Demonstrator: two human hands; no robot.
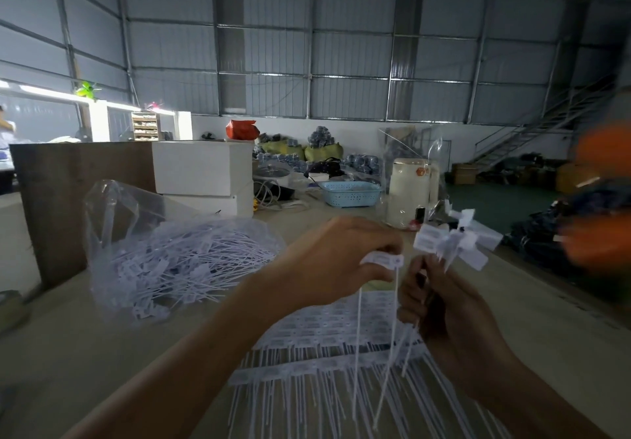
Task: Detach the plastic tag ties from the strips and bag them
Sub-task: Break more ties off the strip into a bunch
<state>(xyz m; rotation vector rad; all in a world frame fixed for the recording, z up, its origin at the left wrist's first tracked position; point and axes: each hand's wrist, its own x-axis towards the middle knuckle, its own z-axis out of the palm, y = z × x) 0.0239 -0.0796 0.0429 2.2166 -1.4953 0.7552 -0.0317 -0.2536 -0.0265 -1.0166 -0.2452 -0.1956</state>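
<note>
I am observing the left hand pinching one tag tie while the right hand is gripping the strip, both raised right of the clear bag on the worktop. More strips are lying beneath. Risks as I judge them: the thin tail snapping under a skewed pull, or the loosened tie dropping short of the bag's mouth.

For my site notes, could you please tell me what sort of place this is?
Probably a warehouse or small packing workshop: corrugated metal walls, a steel staircase, and sacks of bundled goods piled along the floor behind the worktable.
</note>
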